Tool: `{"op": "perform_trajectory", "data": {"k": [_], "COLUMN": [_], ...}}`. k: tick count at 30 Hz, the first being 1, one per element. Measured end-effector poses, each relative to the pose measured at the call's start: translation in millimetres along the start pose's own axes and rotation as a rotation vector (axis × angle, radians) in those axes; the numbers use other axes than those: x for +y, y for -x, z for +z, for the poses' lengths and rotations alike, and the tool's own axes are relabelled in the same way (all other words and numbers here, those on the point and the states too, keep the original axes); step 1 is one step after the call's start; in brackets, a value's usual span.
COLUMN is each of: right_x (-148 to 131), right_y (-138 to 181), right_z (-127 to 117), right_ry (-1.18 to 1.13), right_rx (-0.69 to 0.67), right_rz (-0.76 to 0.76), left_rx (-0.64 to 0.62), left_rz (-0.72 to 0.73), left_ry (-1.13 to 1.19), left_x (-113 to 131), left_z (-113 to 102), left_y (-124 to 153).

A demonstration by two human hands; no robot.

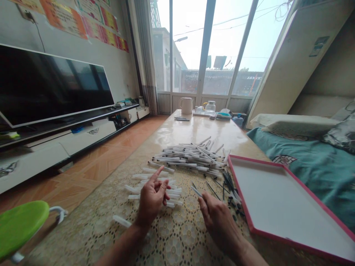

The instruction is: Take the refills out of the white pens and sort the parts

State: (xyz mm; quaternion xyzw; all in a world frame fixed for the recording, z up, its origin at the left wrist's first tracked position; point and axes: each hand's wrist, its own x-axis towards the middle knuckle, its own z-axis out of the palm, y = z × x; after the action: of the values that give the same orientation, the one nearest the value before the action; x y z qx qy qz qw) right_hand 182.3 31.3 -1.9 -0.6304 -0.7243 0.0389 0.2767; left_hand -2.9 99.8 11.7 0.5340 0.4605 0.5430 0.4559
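Observation:
My left hand (153,197) hovers over a small group of white pen barrels (144,184) near me on the table, its fingers loosely curled apart and the forefinger pointing away; nothing shows in it. My right hand (213,216) is closed in a pinch on a thin pen refill (196,191) that sticks out up and to the left. A larger heap of white pen barrels (191,157) lies farther off in the middle of the table. Thin dark refills and small black caps (227,186) lie scattered just right of my right hand.
A white tray with a pink rim (251,221) lies on the table at the right. A kettle (186,105), a glass jug and small items stand at the table's far end. A green stool (19,225) sits at the lower left. A bed lies to the right.

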Motion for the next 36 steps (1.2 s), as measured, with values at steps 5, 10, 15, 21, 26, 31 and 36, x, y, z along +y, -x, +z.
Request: {"op": "perform_trajectory", "data": {"k": [5,10,15,21,26,31,36], "right_x": [-8.5,-16.9,-11.7,4.5,9.9,5.0,-0.7], "right_y": [1.8,5.7,4.3,-1.9,-2.9,-2.8,-3.9], "right_z": [-2.3,-6.4,-6.1,4.0,8.5,3.6,-1.7], "right_ry": [-0.069,-0.209,-0.403,-0.709,-0.847,-0.932,-0.915], "right_rx": [-0.021,-0.051,-0.060,-0.110,-0.171,-0.209,-0.114], "right_rz": [-0.024,-0.075,0.052,0.226,0.235,0.269,0.229], "left_rx": [-0.280,-0.493,-0.210,0.028,0.006,0.003,0.024], "left_rz": [-0.181,-0.361,-0.460,-0.483,-0.436,-0.388,-0.417], "left_ry": [0.087,0.239,0.437,0.542,0.541,0.518,0.545], "left_x": [4.7,4.0,9.2,10.0,-1.3,-2.2,-1.2], "left_z": [17.3,33.4,27.2,20.1,22.7,23.0,22.9], "left_y": [24.7,38.5,30.7,28.1,32.1,32.2,30.6]}}
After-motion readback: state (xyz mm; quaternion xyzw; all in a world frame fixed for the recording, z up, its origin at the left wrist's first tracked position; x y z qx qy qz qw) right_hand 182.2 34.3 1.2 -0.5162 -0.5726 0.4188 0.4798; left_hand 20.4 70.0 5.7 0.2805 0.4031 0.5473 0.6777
